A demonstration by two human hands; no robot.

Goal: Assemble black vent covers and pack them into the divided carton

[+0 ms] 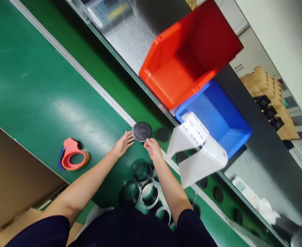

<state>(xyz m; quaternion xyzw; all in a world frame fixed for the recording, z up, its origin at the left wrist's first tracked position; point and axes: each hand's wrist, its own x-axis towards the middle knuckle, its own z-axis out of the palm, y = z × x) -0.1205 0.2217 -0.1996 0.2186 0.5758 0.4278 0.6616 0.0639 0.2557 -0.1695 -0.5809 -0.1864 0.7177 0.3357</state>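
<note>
Between my hands is a round black disc [142, 131] with a ring and a small raised mark on its face. My right hand [153, 149] pinches its lower edge between thumb and fingers. On the other side my left hand [124, 143] has its fingers stretched and spread, with the tips at or close to the disc's left edge; whether they touch is unclear. Another black disc [162, 135] lies on the green belt just right of my right hand. Several black and pale rings [150, 196] stand below my hands, partly hidden by my right forearm.
A red tape dispenser [73, 155] lies on the green surface at left. On the shelf at right sit an orange-red bin [176, 72] and a blue bin [225, 128]. A white holder with printed labels [195, 132] juts over the belt, where more black discs [218, 194] lie.
</note>
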